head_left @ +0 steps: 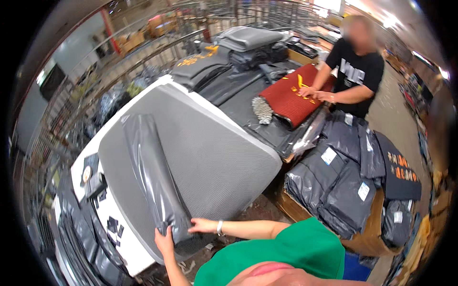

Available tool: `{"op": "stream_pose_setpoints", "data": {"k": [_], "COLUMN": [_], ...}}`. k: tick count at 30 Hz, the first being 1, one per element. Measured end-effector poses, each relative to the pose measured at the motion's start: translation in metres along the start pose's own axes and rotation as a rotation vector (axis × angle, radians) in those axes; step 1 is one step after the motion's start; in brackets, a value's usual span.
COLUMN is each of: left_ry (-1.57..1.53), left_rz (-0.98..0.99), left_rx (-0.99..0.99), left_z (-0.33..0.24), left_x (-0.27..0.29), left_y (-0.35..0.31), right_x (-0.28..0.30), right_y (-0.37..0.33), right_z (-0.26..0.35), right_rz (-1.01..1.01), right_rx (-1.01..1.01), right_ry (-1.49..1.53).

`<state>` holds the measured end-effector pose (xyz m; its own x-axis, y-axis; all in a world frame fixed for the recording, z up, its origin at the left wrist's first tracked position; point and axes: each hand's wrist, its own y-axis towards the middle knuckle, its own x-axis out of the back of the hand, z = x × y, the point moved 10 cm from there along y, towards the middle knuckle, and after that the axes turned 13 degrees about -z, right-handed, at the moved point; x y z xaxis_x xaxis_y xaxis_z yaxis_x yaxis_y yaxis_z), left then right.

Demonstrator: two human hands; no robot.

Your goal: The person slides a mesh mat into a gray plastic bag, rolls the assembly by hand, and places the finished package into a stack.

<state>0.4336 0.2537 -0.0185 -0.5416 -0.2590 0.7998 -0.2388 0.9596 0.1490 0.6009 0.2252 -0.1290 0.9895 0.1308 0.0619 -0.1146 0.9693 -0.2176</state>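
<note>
A long, shiny grey plastic bag (155,169) with something inside lies lengthwise on a large grey textured mat (214,157). The mat has rounded corners and covers most of a white table (136,252). At the bag's near end, my left hand (164,243) is closed on its left corner, thumb on top. My right hand (203,226) grips the right edge of that same end, fingers partly bent around the plastic. What fills the bag is hidden.
Small black labels (113,226) and a dark box (95,184) lie along the table's left side. Across from me, a person (355,71) handles a rolled red mat (293,93). Packed dark bags (334,176) fill a cardboard box (367,238) at right. Folded grey mats (250,38) are stacked behind.
</note>
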Motion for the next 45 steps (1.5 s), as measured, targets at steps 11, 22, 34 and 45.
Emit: {"op": "stream_pose_setpoints", "data": {"k": [11,22,34,45], "left_ry": [-0.043,-0.051,0.506,0.912], "left_rz": [-0.462,-0.898,-1.394,-0.556], "left_rx": [0.448,0.853,0.524,0.843], "left_z": [0.077,0.284,0.445,0.731], "left_x": [0.294,0.272,0.675,0.55], "left_y": [-0.208,-0.346,-0.057,0.089], "right_x": [-0.131,-0.278,-0.656,-0.289], "right_y": [0.007,0.024,0.194,0.142], "right_z": [-0.024,0.012,0.349,0.084], "right_rz": [0.697,0.623,0.68,0.113], "right_rx": [-0.918,-0.922,-0.26,-0.272], "right_ry": [1.619,0.792,0.665,-0.387]}}
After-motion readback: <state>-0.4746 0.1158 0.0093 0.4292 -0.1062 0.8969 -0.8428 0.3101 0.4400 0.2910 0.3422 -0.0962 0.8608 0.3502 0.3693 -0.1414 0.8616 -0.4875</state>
